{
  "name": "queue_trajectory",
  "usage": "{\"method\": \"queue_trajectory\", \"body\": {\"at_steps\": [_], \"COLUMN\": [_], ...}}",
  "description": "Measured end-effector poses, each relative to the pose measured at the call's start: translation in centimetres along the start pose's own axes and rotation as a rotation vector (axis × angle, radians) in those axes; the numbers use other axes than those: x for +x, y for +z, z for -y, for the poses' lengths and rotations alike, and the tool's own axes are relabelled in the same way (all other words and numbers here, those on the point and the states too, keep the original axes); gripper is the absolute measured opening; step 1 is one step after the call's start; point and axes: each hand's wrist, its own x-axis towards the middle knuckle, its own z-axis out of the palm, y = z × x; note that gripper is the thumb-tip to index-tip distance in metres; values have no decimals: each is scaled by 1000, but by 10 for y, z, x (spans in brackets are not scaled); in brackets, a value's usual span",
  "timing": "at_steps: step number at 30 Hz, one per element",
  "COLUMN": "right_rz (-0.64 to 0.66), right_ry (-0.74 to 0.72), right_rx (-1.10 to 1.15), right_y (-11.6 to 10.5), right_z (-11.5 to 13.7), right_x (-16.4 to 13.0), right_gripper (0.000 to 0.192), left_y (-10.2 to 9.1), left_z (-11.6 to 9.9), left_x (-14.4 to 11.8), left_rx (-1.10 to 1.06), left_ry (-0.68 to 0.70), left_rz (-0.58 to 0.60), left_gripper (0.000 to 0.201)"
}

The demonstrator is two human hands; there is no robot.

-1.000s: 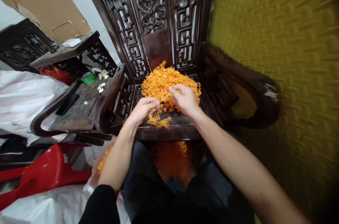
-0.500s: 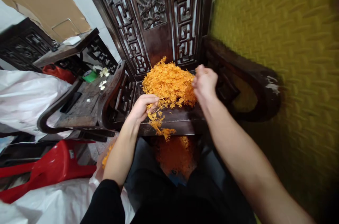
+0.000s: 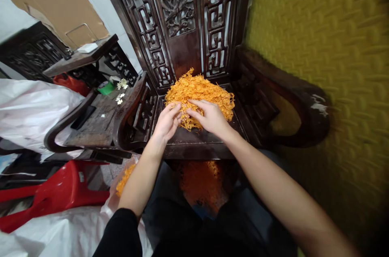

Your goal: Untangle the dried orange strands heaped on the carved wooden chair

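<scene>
A loose heap of orange, finely branched pieces (image 3: pixel 205 88) is seen on the dark wooden seat (image 3: pixel 200 138) of a carved chair, set back toward the openwork backrest (image 3: pixel 186 52). A bare strip of the seat is left along its front edge.

Left hand (image 3: pixel 167 122): placed at the front left of the heap, palm turned inward, fingers curled and close to the orange pieces. Whether anything is held in this grip cannot be told; the fingertips are not clearly resolved.

Right hand (image 3: pixel 212 118): laid over the front of the heap, back of the hand upward. Its grip is partly open, thumb and forefinger being parted with orange pieces visible between them; nothing is seen to be clasped. The two hands are held near each other, fingertips facing.

Surroundings: on the left, a second wooden seat (image 3: pixel 91 129) is occupied by a green roll (image 3: pixel 105 88), small white pieces (image 3: pixel 120 98) and a dark flat object (image 3: pixel 82 117). Behind it, a white object (image 3: pixel 88 48) is supported on a tabletop (image 3: pixel 71 61). More orange material (image 3: pixel 125 180) is contained in a translucent bag (image 3: pixel 113 198), beside a red plastic stool (image 3: pixel 60 188).
</scene>
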Motion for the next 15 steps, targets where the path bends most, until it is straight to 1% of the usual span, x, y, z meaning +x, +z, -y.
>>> {"method": "queue_trajectory", "body": {"at_steps": [4, 7, 9, 11, 13, 15], "right_rz": [116, 170, 183, 145, 53, -36], "right_ry": [-39, -68, -103, -103, -53, 12], "right_rx": [22, 7, 3, -60, -189, -307], "right_y": [0, 0, -1, -1, -2, -1], "right_z": [-6, -7, -7, -7, -7, -7], "right_x": [1, -2, -3, -2, 2, 5], "right_gripper": [21, 18, 17, 19, 19, 16], "left_y": [-2, -6, -7, -5, -3, -2], "left_z": [0, 0, 1, 2, 3, 5], "left_x": [1, 1, 0, -1, -3, -2], "left_rx": [78, 134, 136, 139, 162, 199], "left_ry": [-23, -31, -4, 65, 172, 274], "left_rz": [-1, -10, -2, 12, 14, -15], "left_gripper": [30, 31, 32, 31, 31, 29]}}
